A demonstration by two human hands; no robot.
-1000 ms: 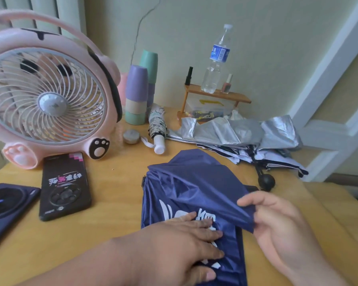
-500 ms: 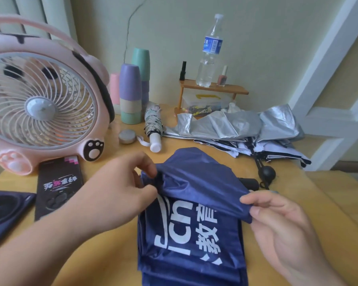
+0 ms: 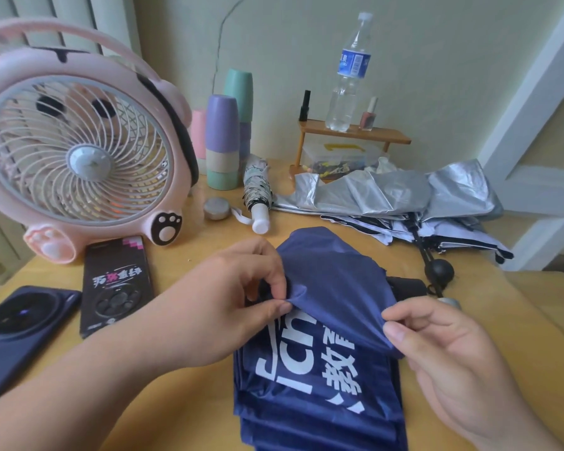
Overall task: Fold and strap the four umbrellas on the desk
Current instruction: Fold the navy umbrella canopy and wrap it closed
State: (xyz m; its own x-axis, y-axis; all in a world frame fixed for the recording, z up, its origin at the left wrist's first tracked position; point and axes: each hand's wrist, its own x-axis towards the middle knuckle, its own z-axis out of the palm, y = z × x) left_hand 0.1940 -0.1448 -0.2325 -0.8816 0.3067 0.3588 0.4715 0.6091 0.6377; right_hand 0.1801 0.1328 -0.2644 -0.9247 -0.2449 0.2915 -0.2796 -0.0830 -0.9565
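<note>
- Down at the near edge of the desk (image 3: 176,402), the navy umbrella (image 3: 323,379) lies flat, its cloth stacked in folded panels with white lettering facing up.
- Over it comes the left hand (image 3: 235,307), thumb and forefinger pinching the left edge of the top flap.
- Opposite, the right hand (image 3: 443,346) pinches that same flap's right edge between thumb and forefinger, so the cloth arches up between both hands above the lettering.
- Just past the right hand, a black handle (image 3: 407,286) pokes out from under the navy cloth.
- Off to the left, a black phone (image 3: 116,284) and a dark blue phone (image 3: 20,330) lie flat, side by side.
- Further back on the right, the silver umbrella (image 3: 398,193) sprawls loose and unfolded, white black-trimmed cloth under it, its black knob (image 3: 438,271) pointing toward the navy one.
- Mid-desk, the small patterned umbrella (image 3: 256,187) is rolled up, white handle toward us, beside a round tin (image 3: 216,208).
- Far left stands a pink fan (image 3: 79,151), with stacked cups (image 3: 223,141) next to it.
- Against the wall, a wooden shelf (image 3: 352,133) carries a water bottle (image 3: 347,79) and a nail polish bottle (image 3: 368,115).
</note>
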